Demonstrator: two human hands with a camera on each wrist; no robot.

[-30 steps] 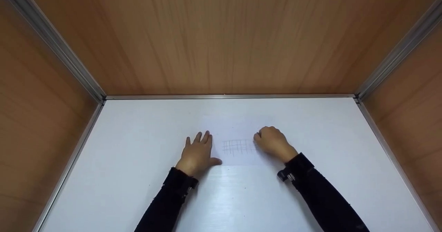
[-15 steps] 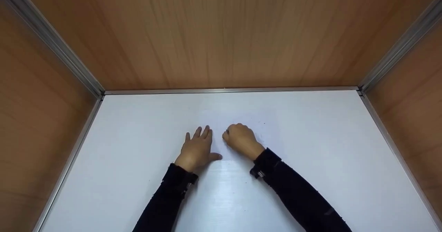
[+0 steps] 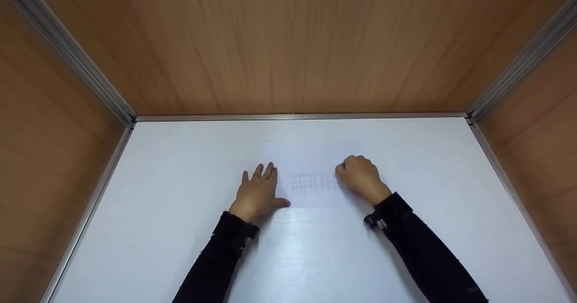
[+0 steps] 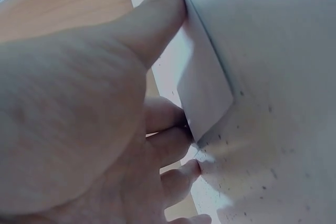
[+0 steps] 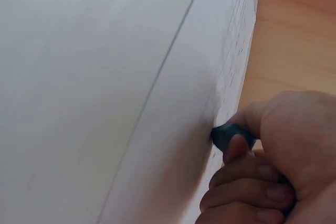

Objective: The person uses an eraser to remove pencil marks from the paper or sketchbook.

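Head view: your flat left hand alone pins the thin white paper sheet, so it may crumple under the small dark eraser pinched in your right hand.

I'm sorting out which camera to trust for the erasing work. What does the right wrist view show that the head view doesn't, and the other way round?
Only the right wrist view shows the small dark eraser pinched in the right hand, its tip against the paper. Only the head view shows the pencil grid, the left hand flat on the sheet's left edge, and the white table within wooden walls. Both show the right hand with curled fingers on the paper.
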